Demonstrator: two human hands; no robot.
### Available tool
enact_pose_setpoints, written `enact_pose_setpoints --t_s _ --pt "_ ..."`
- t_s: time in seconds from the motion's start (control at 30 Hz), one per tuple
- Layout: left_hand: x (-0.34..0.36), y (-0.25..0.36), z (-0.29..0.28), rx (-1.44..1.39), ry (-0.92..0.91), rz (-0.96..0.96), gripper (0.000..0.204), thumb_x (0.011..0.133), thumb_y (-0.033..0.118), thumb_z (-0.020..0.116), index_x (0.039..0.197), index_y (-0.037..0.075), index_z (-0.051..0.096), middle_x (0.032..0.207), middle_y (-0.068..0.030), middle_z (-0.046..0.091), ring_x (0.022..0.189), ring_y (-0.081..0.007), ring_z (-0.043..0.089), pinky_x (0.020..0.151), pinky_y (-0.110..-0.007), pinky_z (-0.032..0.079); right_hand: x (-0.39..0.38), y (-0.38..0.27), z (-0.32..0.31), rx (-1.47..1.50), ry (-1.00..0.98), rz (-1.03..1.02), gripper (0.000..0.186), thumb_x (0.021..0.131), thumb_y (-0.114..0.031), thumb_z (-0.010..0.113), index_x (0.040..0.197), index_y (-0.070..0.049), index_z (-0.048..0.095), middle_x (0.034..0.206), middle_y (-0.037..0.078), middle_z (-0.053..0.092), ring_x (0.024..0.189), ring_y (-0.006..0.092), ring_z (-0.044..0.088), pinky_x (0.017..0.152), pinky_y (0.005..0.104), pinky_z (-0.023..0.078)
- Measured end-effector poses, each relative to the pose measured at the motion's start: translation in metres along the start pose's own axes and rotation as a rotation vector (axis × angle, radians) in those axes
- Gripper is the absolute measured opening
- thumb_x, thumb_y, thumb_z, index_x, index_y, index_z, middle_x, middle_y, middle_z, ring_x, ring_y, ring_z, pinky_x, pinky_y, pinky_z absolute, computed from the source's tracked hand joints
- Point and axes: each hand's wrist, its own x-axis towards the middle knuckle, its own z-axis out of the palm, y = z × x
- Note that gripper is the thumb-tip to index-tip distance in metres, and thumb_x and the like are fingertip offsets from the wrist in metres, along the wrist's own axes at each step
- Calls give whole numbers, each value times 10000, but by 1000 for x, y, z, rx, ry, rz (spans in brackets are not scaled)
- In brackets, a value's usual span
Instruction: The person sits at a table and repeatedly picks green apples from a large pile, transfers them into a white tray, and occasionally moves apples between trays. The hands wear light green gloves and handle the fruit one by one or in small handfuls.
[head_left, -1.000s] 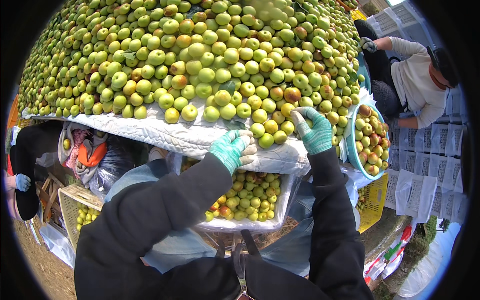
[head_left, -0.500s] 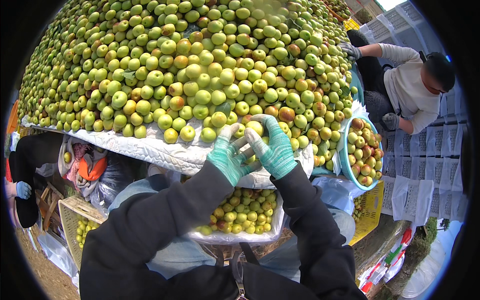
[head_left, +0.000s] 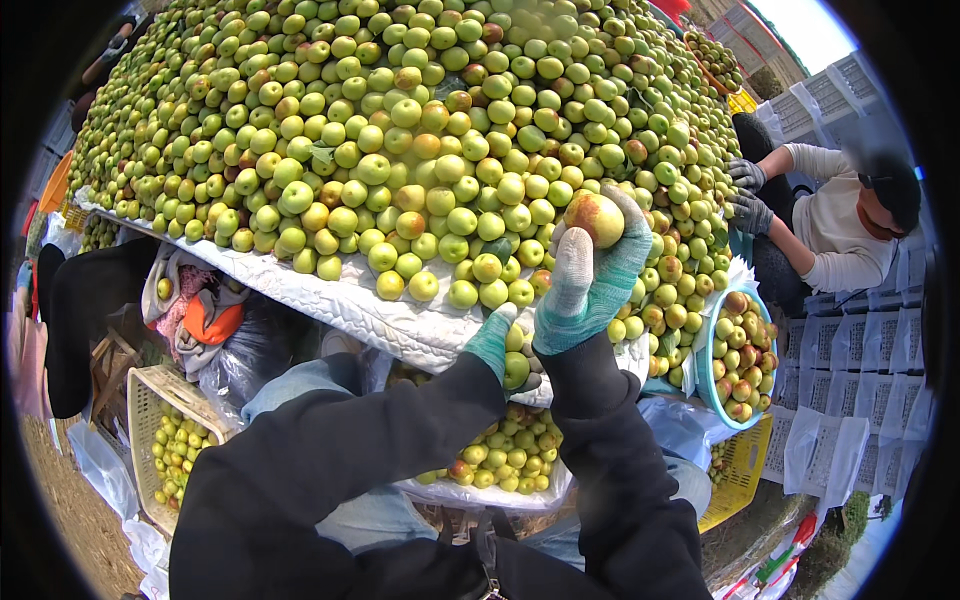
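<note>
A large heap of round green fruit (head_left: 374, 168), some blushed red-brown and like jujubes or small apples, lies ahead of me. My right hand (head_left: 598, 280), in a white-and-green knit glove, is raised over the heap's near edge. Its thumb and fingers close around a yellowish fruit with a red-brown patch (head_left: 595, 220). Lower and to the left, my left hand (head_left: 497, 347) wears a matching glove and curls around green fruits (head_left: 515, 370), two of which show. Its fingers are partly hidden. Below it stands a lined crate of fruit (head_left: 500, 462), partly covered by my sleeves.
A pale quilted cloth (head_left: 350, 303) edges the heap. On the right are a blue basin (head_left: 706, 352) of redder fruit, a yellow crate (head_left: 742, 478) and stacked grey crates (head_left: 850, 345). A gloved co-worker (head_left: 835, 215) sits there. A cream crate (head_left: 145, 425) stands at left.
My right hand has lifted a red-patched fruit off the heap's edge. My left hand has drawn back toward me with green fruits. The co-worker's hands are now both at the heap.
</note>
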Motion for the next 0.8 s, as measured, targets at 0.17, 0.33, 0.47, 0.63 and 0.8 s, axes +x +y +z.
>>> enact_pose_setpoints --t_s 0.17,0.33,0.47,0.63,0.8 --pt "-1 3 -8 21 -90 -7 282 922 395 540 973 121 493 865 -61 571 664 -205 567 550 -368 494 -70 -136 151 593 -498 -155 666 735 -175 732 1270 48 404 1083 170 551 987 290 573 893 345 450" --pt "-13 -1 -6 172 123 -14 244 931 323 537 1021 102 486 841 -53 562 697 -200 568 590 -358 517 -87 -128 174 274 -1132 -224 621 803 -329 661 1250 45 446 1100 217 558 972 364 562 875 424 443" --pt "-14 -2 -9 267 96 136 260 926 330 549 1053 116 473 871 -62 552 667 -226 570 513 -389 512 -1 0 118 -402 -516 -352 324 810 -83 642 1124 -45 569 1032 149 610 960 327 572 859 405 457" --pt "-26 -1 -7 200 224 101 347 916 380 541 1181 179 442 1191 -91 482 755 -263 585 536 -394 535 77 93 75 -970 -1039 -322 462 722 -2 628 1158 -144 575 1162 105 555 1076 321 524 922 401 458" --pt "-38 9 1 137 157 136 302 944 263 529 1211 178 415 1114 -104 507 781 -284 613 512 -397 544 88 114 80 -1090 -900 -299 301 732 -140 675 996 -75 544 993 152 577 929 344 592 785 443 503"
